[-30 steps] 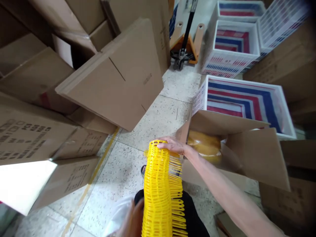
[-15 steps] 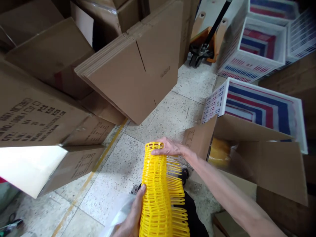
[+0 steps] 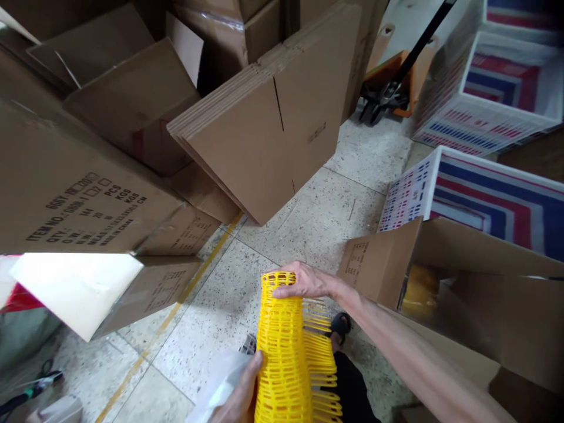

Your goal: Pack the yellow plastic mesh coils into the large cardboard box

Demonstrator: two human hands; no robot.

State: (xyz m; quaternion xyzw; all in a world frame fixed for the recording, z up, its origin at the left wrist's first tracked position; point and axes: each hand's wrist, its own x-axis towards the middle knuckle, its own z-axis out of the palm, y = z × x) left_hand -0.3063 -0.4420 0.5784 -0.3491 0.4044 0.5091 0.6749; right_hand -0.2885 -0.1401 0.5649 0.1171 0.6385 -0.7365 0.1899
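Note:
A long stack of yellow plastic grid pieces (image 3: 288,346) stands on end in front of me, above my dark-trousered lap. My right hand (image 3: 304,282) lies over the stack's far top end, fingers curled round it. My left hand (image 3: 240,396) grips the stack's near left side and also pinches a clear plastic bag (image 3: 215,385). At the right is an open cardboard box (image 3: 462,282) with more yellow stuff (image 3: 414,288) inside it.
Flattened cardboard sheets (image 3: 264,135) lean against stacked cartons (image 3: 74,194) at the left. White crates with red and blue striped lining (image 3: 484,194) stand at the right, a pallet jack (image 3: 392,76) behind them. Terrazzo floor (image 3: 317,217) with a yellow line lies between.
My view has swung left and down, so the cartons fill more of the left. My left hand has come up along the stack's side; my right hand stays on its top.

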